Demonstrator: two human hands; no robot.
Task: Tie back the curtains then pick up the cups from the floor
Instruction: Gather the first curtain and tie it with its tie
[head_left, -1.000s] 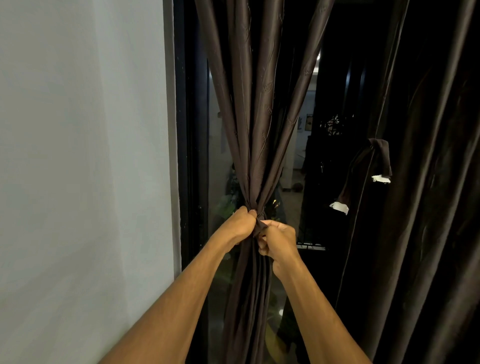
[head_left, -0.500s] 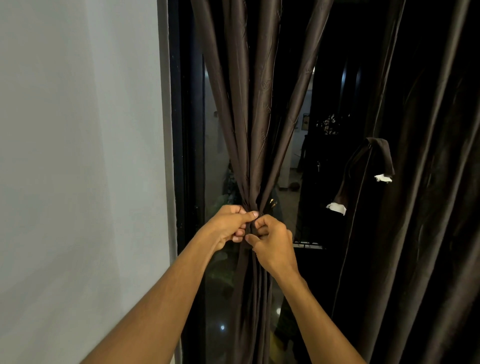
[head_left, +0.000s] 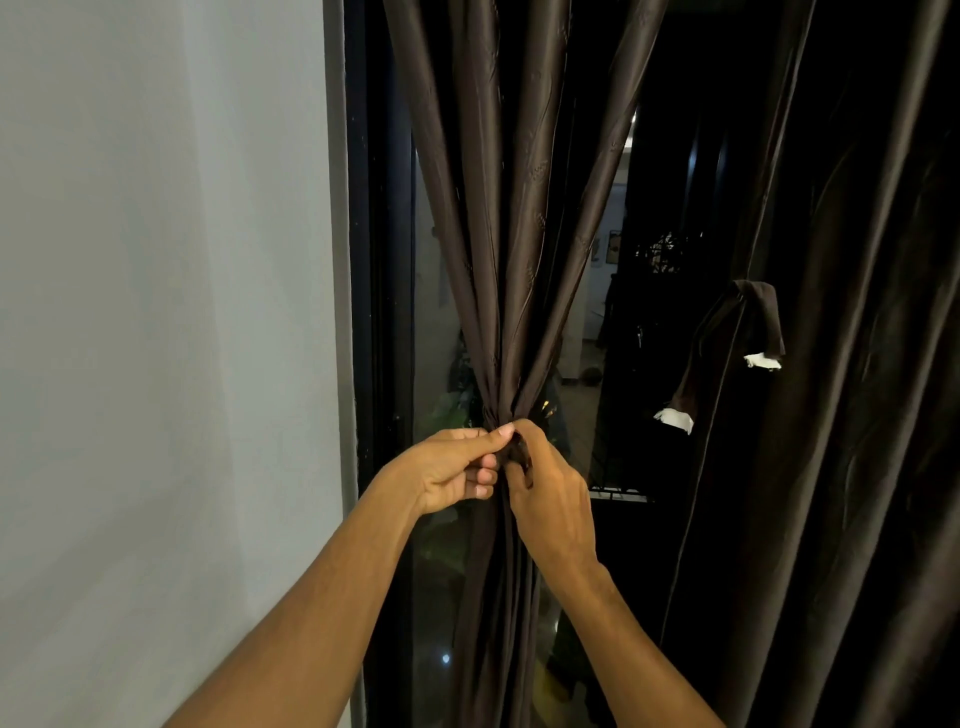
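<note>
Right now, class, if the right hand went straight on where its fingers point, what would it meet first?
The right hand pinches the gathered curtain, so that fabric comes first; the left hand likely next, though depth is unclear.

The gathered curtain (head_left: 524, 208) at centre frame is dark brown with a faint leafy pattern; the wall (head_left: 156, 312) at left is pale grey; the loose tie (head_left: 727, 353) at right is brown with white ends.

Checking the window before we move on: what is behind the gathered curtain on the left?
Behind the gathered curtain stands window glass in a dark frame, with dim greenery showing. The left hand and right hand pinch its waist, so the glass directly behind there is covered.
</note>
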